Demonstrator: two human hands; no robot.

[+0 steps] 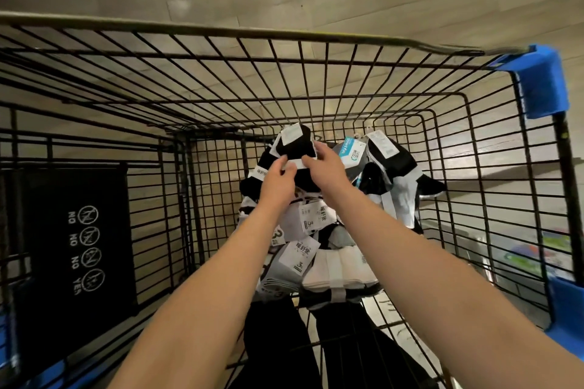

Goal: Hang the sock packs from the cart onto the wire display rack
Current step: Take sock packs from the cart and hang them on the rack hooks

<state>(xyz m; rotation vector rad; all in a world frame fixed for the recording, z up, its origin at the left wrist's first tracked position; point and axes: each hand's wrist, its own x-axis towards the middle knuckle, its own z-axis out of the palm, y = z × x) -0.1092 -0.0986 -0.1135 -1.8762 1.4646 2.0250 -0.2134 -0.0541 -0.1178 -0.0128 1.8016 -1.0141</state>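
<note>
Both hands are reaching down into the cart (395, 50), where the sock packs are lying in a pile. The left hand (278, 181) and the right hand (325, 164) are close together, pinching a black sock pack (297, 148) at the top of the pile. It is looking soft, light and floppy, so holding it by its stiff paper label (292, 133) seems best.

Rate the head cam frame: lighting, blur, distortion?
Head view: dim, warm light; strong wide-angle bowing of the cart rim; motion smear on the blue corner guard and floor; the hands, left and right, and sock packs fairly sharp, labels partly legible; no harsh glare.
</note>
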